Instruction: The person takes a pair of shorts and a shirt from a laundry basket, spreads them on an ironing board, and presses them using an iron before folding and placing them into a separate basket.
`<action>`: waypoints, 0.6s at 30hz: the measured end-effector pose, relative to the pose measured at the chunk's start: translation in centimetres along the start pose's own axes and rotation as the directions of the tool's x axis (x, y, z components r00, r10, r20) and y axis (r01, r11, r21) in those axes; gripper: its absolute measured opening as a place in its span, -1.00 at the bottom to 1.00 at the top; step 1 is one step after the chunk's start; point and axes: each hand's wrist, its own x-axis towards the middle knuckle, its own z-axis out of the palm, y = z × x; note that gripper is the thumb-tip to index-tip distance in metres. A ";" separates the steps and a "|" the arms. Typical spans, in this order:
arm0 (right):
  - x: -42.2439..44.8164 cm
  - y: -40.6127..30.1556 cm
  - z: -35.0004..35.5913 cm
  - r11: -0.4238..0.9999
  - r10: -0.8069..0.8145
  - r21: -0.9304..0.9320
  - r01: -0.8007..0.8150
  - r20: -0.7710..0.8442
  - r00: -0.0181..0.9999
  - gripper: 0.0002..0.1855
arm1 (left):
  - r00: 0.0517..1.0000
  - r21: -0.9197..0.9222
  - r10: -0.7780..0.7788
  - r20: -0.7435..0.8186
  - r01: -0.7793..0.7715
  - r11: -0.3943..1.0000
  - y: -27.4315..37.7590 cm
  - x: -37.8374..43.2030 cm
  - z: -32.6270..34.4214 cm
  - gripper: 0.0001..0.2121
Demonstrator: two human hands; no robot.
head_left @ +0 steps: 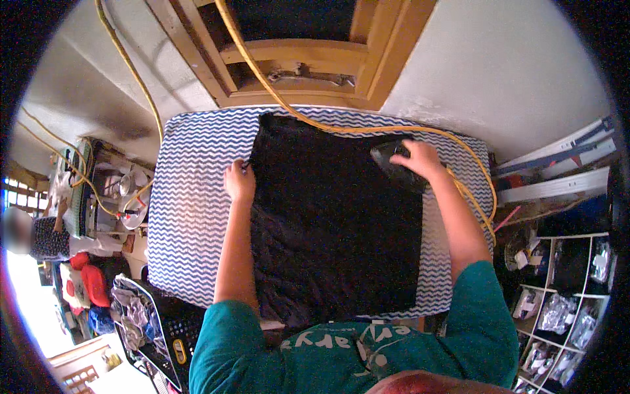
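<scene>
A black cloth or garment (334,216) is spread over a padded table with a blue-and-white zigzag cover (189,197). Its near left part is creased, while the middle looks flatter. At the cloth's upper left edge, my left hand (239,182) pinches the border between curled fingers. On the upper right, my right hand (419,160) grips a dark clothes iron (386,156) that rests on the cloth. The iron blends into the black fabric, and its handle is mostly hidden by my fingers.
A yellow hose (344,129) crosses the far edge and loops down the table's right side. Left stands a black basket (167,320) with grey cloths (135,315). Compartment shelves (556,295) hold bagged items at right. Another person (51,239) is far left. A wooden frame (295,51) is ahead.
</scene>
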 end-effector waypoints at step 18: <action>8.1 -17.0 3.9 0.990 -0.070 0.097 0.098 -0.259 0.963 -0.47 | 0.980 -0.298 0.109 -0.164 -0.155 0.942 4.0 10.9 6.5 -0.72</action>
